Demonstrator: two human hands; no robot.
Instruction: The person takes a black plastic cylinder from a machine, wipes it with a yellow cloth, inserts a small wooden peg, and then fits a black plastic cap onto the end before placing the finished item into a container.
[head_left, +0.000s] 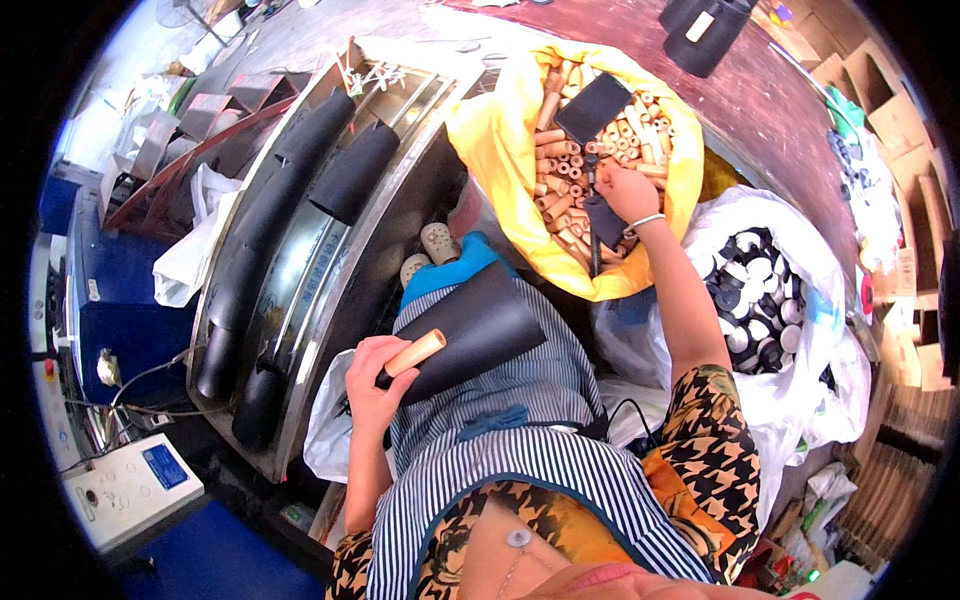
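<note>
My left hand (372, 385) grips the end of a black rolled sheet (478, 325) that lies across my striped apron, with a tan cardboard tube (416, 352) sticking out of the roll. My right hand (628, 192) reaches into a yellow bag (500, 150) full of several tan cardboard tubes (560, 160), its fingers closed on a black strip (603, 222) among them. Another black sheet (594, 106) lies on top of the tubes.
A metal machine (300, 260) with black rolls (345, 170) stands at my left. A white bag (800, 300) of black and white round caps sits at my right. A white control box (130, 490) lies at lower left. Cardboard boxes (900, 110) stack far right.
</note>
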